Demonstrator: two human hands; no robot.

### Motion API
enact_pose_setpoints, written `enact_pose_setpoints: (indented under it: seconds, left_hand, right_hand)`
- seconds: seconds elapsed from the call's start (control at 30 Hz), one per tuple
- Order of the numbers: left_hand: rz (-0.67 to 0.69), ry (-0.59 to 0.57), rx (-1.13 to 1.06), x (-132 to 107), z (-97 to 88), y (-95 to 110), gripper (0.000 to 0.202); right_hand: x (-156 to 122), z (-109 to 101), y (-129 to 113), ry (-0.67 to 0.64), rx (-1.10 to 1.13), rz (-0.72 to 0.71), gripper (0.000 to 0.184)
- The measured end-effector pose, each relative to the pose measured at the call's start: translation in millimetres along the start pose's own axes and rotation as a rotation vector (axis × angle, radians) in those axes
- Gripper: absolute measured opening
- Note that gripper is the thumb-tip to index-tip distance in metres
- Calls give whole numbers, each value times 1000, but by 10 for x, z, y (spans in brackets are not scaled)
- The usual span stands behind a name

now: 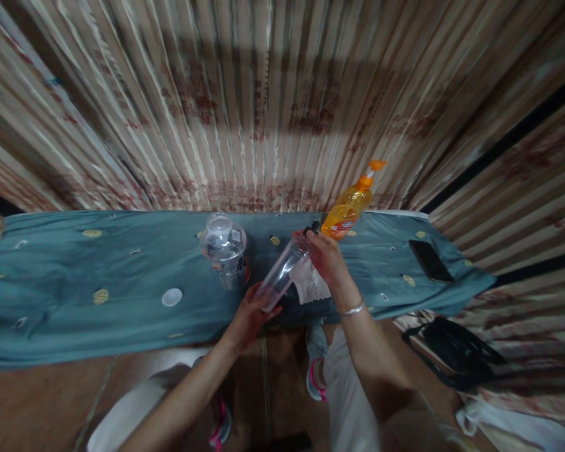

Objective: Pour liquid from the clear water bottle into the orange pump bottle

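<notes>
Head view: one clear bottle (282, 273), held aslant over the desk (136, 276), both hands on it, long axis running away and rightward from the left hand (250, 317), curled round its lower end, to the right hand (328, 255), grasping beside its dark top (315, 227).

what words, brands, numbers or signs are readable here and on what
Nothing reads clearly.
Orange bottle: label too blurred.
Cup: dark lettering-like marks, too blurred.
Curtain: printed marks, too small and blurred.
Tablecloth: small white marks, too small.
Held bottle: no text visible.
</notes>
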State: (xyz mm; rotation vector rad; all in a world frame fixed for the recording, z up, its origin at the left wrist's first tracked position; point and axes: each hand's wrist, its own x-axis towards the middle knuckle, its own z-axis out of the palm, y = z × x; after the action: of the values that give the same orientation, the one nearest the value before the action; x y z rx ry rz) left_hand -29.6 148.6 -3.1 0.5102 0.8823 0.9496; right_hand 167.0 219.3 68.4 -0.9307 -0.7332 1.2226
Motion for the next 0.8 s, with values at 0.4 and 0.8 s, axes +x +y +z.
enact_pose_setpoints:
  seconds: [0.4,0.8]
  left_hand:
    - [471,4,667,134,51,-60,87]
    - [461,-80,637,113,83,-20,69]
  right_hand:
    - [-116,258,116,-48,-219,-96,37]
    - [-55,129,53,-72,-190,-38,43]
